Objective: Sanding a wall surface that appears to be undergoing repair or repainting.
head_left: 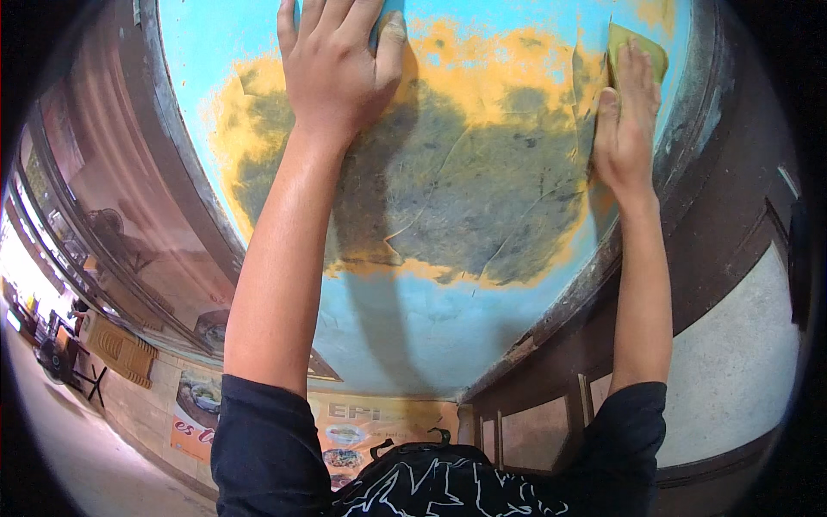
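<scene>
My left hand (338,65) lies flat, fingers spread, on a light-blue painted surface (413,319). A big worn patch (465,189) with yellow edges and a dark grey-green middle fills that surface, and my left palm rests on its upper left part. My right hand (626,121) presses a small yellow-green sheet (639,43), like sandpaper or a thin pad, flat against the patch's right edge with straight fingers. Both arms reach up from dark short sleeves at the bottom of the view.
A dark brown frame (689,172) borders the blue surface on the right, with brown panels (534,431) and a pale rough wall (732,370) below it. On the left is a reddish-brown panel (121,198) and, further down, posters with food pictures (345,431). A black bag strap (413,448) shows at my chest.
</scene>
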